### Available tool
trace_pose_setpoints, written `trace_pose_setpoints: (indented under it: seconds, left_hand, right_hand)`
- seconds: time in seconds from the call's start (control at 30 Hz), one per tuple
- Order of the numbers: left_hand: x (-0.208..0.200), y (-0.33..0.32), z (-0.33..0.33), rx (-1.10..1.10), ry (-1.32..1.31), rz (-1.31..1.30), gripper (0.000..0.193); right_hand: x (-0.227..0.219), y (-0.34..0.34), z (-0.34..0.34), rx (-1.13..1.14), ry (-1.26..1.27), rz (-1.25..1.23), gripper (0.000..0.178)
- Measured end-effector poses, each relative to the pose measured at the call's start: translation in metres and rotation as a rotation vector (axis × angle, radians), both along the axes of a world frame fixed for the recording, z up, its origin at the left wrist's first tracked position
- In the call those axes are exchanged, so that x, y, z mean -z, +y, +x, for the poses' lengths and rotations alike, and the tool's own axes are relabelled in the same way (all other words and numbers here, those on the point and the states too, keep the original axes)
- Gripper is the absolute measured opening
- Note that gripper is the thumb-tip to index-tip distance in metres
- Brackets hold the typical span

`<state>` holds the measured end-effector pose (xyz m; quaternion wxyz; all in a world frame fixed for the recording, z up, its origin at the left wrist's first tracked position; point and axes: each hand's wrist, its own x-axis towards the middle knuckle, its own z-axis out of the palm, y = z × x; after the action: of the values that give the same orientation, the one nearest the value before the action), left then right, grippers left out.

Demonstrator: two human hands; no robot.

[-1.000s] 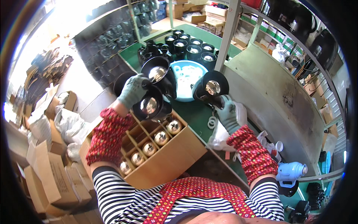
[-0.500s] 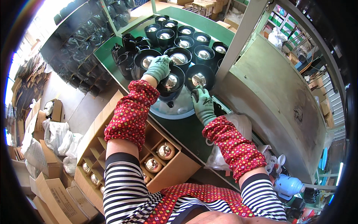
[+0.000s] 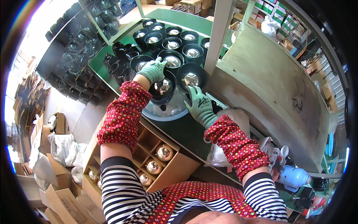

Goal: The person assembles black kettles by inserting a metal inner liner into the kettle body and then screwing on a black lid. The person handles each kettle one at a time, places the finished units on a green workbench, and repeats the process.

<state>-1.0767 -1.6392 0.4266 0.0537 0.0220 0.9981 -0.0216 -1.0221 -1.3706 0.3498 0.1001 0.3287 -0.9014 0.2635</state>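
Observation:
Several black thermos jug bodies stand in rows, each with a silvery rounded bottom of a glass liner showing in its mouth. My left hand (image 3: pixel 154 71), in a grey-green glove, lies over the rim of the near-left jug (image 3: pixel 163 88), fingers stretched toward the rim of the jug behind (image 3: pixel 172 60). My right hand (image 3: pixel 200 106), gloved alike, has its thumb apart and fingertips against the near side of the right-hand jug (image 3: pixel 191 79). A round white tray (image 3: pixel 167 116) with pale pieces lies below the near jugs.
Below left stands a divided carton (image 3: pixel 147 134) with several silvery liners (image 3: pixel 164 152). Black handled parts (image 3: pixel 118 69) sit left on the green table (image 3: pixel 186 131). A metal post (image 3: pixel 218 35) and a large metal housing (image 3: pixel 268 93) rise at right, near a blue bottle-shaped object (image 3: pixel 294 176).
The view has shifted, with the jugs now lower-left. My left fingers have straightened toward the jug behind. My right hand has spread its thumb and fingers wider at the right-hand jug.

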Motion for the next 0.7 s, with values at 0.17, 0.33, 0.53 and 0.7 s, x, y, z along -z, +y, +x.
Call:
trace_pose_setpoints:
  seconds: [0.17, 0.33, 0.53, 0.7]
  left_hand:
    - [-0.002, 0.001, 0.004, 0.012, 0.042, 0.020, 0.066]
    - [-0.015, 0.000, 0.016, 0.010, 0.184, 0.050, 0.055]
    - [-0.041, -0.022, 0.066, 0.067, 0.779, 0.299, 0.047]
    - [0.004, -0.029, 0.125, -0.056, 1.034, 0.586, 0.056]
  right_hand:
    - [-0.013, 0.010, 0.014, 0.006, 0.002, -0.062, 0.065]
    - [-0.007, 0.061, 0.055, 0.012, -0.083, -0.288, 0.060]
    - [0.032, 0.209, 0.202, 0.161, -0.390, -0.321, 0.043]
    - [0.109, 0.343, 0.379, 0.443, -0.510, -0.213, 0.041]
